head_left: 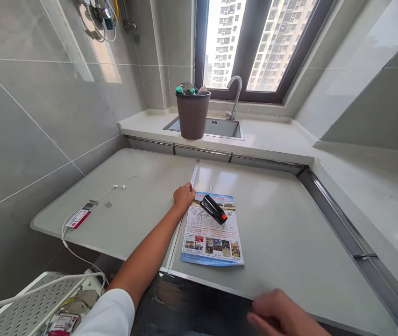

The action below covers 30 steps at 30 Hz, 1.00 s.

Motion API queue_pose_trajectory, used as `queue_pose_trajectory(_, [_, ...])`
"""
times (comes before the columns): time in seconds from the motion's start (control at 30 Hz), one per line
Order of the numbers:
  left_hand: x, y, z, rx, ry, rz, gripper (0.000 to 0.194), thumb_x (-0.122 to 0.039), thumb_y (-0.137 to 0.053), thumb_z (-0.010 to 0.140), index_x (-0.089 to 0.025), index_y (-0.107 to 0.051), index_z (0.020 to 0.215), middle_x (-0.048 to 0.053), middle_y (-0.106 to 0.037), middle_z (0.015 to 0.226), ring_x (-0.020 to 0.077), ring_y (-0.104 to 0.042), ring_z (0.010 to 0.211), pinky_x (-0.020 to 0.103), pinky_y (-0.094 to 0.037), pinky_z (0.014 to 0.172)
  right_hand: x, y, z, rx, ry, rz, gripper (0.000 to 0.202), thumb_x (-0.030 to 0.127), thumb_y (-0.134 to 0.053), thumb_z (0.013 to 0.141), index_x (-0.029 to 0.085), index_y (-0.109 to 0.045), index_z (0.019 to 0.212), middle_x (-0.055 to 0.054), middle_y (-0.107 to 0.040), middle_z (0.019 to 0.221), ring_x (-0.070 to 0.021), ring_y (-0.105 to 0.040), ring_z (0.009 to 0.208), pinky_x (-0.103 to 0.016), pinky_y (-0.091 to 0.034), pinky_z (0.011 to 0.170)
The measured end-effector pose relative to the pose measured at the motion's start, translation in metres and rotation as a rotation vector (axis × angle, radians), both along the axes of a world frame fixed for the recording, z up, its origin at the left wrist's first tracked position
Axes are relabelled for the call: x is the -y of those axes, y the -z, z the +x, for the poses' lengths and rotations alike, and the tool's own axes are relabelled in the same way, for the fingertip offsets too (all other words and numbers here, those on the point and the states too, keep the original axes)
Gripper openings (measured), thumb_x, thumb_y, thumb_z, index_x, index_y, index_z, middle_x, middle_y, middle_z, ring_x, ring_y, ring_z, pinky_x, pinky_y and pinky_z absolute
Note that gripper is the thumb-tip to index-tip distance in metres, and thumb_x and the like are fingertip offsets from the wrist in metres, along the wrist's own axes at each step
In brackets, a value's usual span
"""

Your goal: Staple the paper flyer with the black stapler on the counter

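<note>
A printed leaflet (213, 238) lies on the pale folding table (276, 224), right of its centre seam. On the leaflet's upper part rests a black stapler (213, 209) with an orange-red tip. My left hand (184, 195) is at the leaflet's upper left corner, its fingers closed together; what they hold, if anything, is hidden. Near the table's front edge, my right hand (276, 311) is blurred by motion, with its fingers curled. Whether it holds something cannot be made out. A tiny staple-like piece (210, 188) lies just above the leaflet.
At the left are a red and white box (81, 215) and a white earphone cable (103, 194). A brown bin (194, 115) stands by the sink (222, 127) at the back. A white perforated basket (34, 305) is at the lower left.
</note>
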<state>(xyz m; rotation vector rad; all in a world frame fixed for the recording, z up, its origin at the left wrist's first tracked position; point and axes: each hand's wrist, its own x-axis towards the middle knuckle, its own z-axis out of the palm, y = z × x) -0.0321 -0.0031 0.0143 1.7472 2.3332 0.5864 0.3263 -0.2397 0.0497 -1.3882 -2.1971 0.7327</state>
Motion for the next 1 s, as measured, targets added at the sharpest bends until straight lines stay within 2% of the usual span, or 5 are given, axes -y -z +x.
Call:
queue_pose_trajectory(0.17, [0.001,0.000,-0.001,0.023,0.018,-0.012,0.019,-0.040,-0.060,0.101,-0.025,-0.069,0.105,0.007,-0.078,0.097,0.0259,-0.072,0.093,0.033,-0.046,0.077,-0.133,-0.035,-0.063,-0.077,-0.101,0.354,0.019,0.043,-0.058,0.101,0.028,-0.069,0.103,-0.011,-0.070,0.101,-0.0296,-0.068,0.095,-0.044,-0.059,0.081])
queue_pose_trajectory(0.33, [0.000,0.002,-0.002,0.028,0.028,-0.013,0.019,-0.041,-0.059,0.102,-0.025,-0.068,0.106,0.007,-0.077,0.097,0.0254,-0.071,0.094,0.033,-0.046,0.078,-0.210,-0.004,-0.102,0.029,-0.110,0.385,0.057,0.055,-0.077,0.087,0.023,-0.062,0.132,-0.017,-0.065,0.123,-0.0380,-0.062,0.114,-0.052,-0.056,0.095])
queue_pose_trajectory(0.6, [0.000,0.002,-0.002,0.016,0.024,-0.026,0.021,-0.043,-0.059,0.102,-0.025,-0.069,0.106,0.007,-0.077,0.093,0.0256,-0.071,0.090,0.033,-0.045,0.076,-0.215,0.043,-0.109,-0.113,-0.201,0.229,0.029,0.038,-0.061,0.099,0.021,-0.069,0.121,-0.012,-0.076,0.113,-0.0300,-0.071,0.102,-0.044,-0.056,0.088])
queue_pose_trajectory(0.87, [0.000,0.004,0.000,-0.014,0.062,0.026,0.015,-0.032,-0.054,0.103,-0.025,-0.068,0.104,0.005,-0.073,0.086,0.0245,-0.068,0.082,0.032,-0.043,0.072,-0.232,0.049,-0.089,-0.196,-0.251,0.288,0.029,0.028,-0.061,0.099,0.025,-0.070,0.127,-0.012,-0.076,0.121,-0.0313,-0.069,0.117,-0.051,-0.056,0.102])
queue_pose_trajectory(1.0, [-0.001,0.011,0.003,-0.009,0.287,0.180,0.011,-0.025,-0.061,0.098,-0.024,-0.071,0.102,0.008,-0.072,0.100,0.0270,-0.065,0.099,0.037,-0.047,0.087,-0.234,0.040,-0.080,-0.161,-0.206,0.234,0.031,0.028,-0.068,0.096,0.026,-0.067,0.127,-0.011,-0.075,0.122,-0.0292,-0.069,0.114,-0.047,-0.058,0.098])
